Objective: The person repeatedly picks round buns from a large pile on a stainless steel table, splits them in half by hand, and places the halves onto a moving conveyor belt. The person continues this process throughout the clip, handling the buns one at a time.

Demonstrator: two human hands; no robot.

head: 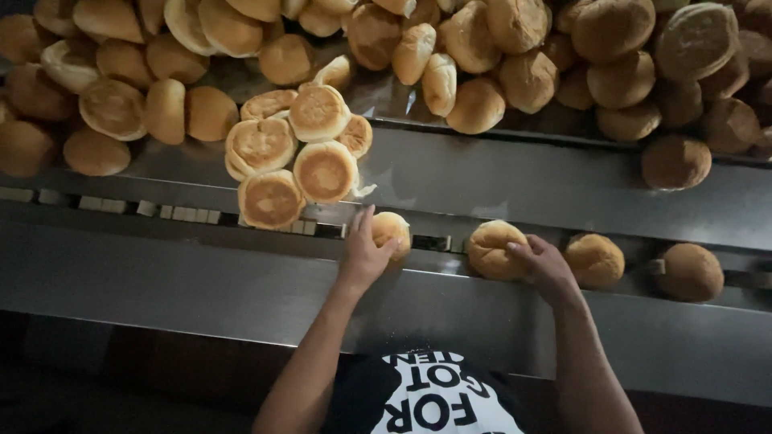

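Observation:
My left hand [366, 251] grips a small round bun [392, 231] at the narrow slotted channel [185, 214] of a steel machine. My right hand [544, 262] rests its fingers on a larger golden bun [492, 250] lying in the same channel. Two more buns [595, 260] [688, 272] sit in the channel to the right of that hand. Just beyond my left hand lies a cluster of joined buns [293, 157], pale undersides facing up.
A big heap of loose golden buns [482, 48] covers the sloped steel surface [498, 181] at the back, from left to right. One single bun [675, 161] sits apart at the right. The machine's steel front panel [201, 281] runs below the channel.

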